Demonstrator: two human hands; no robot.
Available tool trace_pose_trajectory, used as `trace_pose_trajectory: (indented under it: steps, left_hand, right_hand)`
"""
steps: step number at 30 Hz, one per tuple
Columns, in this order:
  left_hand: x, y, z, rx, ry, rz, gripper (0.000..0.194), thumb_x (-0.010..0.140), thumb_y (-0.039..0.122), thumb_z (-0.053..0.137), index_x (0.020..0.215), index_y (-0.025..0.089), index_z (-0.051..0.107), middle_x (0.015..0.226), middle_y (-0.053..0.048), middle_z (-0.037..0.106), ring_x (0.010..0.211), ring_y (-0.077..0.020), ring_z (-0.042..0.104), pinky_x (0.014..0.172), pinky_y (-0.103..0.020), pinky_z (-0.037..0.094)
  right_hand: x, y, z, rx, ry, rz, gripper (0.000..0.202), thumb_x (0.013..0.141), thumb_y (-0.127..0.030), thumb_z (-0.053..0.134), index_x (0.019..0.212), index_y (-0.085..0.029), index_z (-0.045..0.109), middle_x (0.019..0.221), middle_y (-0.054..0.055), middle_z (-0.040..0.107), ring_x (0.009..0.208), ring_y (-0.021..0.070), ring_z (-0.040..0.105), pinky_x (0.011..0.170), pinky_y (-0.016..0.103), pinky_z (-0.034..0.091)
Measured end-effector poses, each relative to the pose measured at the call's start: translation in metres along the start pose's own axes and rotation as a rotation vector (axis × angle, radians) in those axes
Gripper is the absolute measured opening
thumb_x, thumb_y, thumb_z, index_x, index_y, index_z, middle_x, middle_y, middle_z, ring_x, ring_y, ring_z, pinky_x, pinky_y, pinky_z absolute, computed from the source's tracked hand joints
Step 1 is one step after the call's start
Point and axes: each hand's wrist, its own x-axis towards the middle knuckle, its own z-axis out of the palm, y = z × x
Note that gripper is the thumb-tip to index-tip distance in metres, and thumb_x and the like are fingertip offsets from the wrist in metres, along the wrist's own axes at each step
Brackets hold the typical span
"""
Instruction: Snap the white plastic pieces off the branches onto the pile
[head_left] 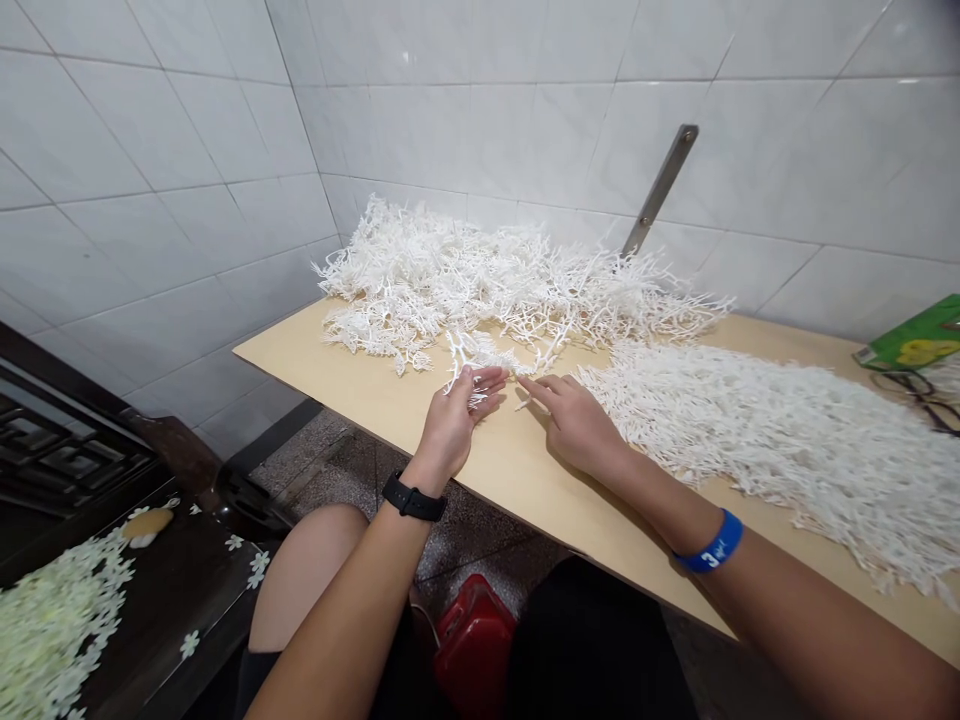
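My left hand is near the table's front edge, thumb up and fingers curled around white branched sprigs that look like plastic. My right hand is just to its right, index finger stretched toward the left fingertips. A small white twig pokes out by the right fingers, whose undersides are hidden. Beyond the hands a loose white sprig lies at the front of a big tangled pile of white branches. To the right of my right hand spreads a flatter, combed-looking heap of white sprigs.
The light wooden tabletop meets a tiled wall with a metal bracket. A green box and dark-framed glasses lie at far right. Left below, a dark wooden chair bears pale flowers. A red object is under the table.
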Motion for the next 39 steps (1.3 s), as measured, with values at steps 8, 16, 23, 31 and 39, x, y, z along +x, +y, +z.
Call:
trace_pose_trajectory:
  steps: [8,16,23,31,39]
  left_hand:
    - [-0.003,0.000,0.001,0.202,-0.152,0.032,0.043,0.097,0.047,0.046,0.119,0.018,0.068,0.124,-0.012,0.069,0.120,-0.0251,0.060,0.103,-0.038,0.044]
    - [-0.012,0.011,0.006,0.449,-0.428,-0.059,0.056,0.096,0.057,0.042,0.127,0.016,0.064,0.080,-0.008,0.074,0.064,-0.0173,0.067,0.064,-0.029,0.052]
    - [-0.011,0.003,0.007,0.495,-0.229,0.042,0.054,0.094,0.058,0.044,0.096,0.011,0.071,0.044,-0.001,0.059,0.046,-0.0168,0.062,0.048,-0.025,0.046]
    - [-0.003,0.005,0.002,0.093,-0.019,-0.049,0.052,0.090,0.061,0.052,0.084,0.012,0.069,0.064,-0.006,0.070,0.063,-0.0163,0.069,0.067,-0.027,0.054]
    - [-0.001,0.000,0.000,0.043,-0.084,-0.021,0.036,0.091,0.045,0.061,0.100,0.012,0.071,0.105,-0.016,0.075,0.094,-0.0223,0.071,0.090,-0.036,0.053]
  right_hand:
    - [0.000,-0.023,-0.005,0.605,0.153,0.234,0.030,0.096,-0.032,0.043,0.091,-0.017,0.068,0.081,0.007,0.067,0.074,0.0199,0.059,0.069,0.033,0.044]
    - [0.007,-0.035,0.001,1.132,-0.295,0.122,0.053,0.092,-0.062,0.049,0.068,-0.016,0.062,0.055,0.000,0.051,0.050,0.0114,0.043,0.053,0.028,0.034]
    - [0.002,-0.045,0.000,0.935,-0.216,0.098,0.053,0.099,-0.051,0.039,0.058,-0.020,0.053,0.049,0.001,0.055,0.056,0.0162,0.056,0.066,0.031,0.046]
    - [-0.006,-0.049,-0.004,0.765,-0.131,0.026,0.037,0.098,-0.029,0.038,0.068,-0.019,0.057,0.064,0.002,0.063,0.061,0.0154,0.058,0.064,0.028,0.045]
    - [0.004,-0.014,0.000,0.506,-0.030,0.023,0.028,0.087,-0.012,0.039,0.077,-0.018,0.065,0.076,0.004,0.069,0.071,0.0179,0.063,0.071,0.030,0.047]
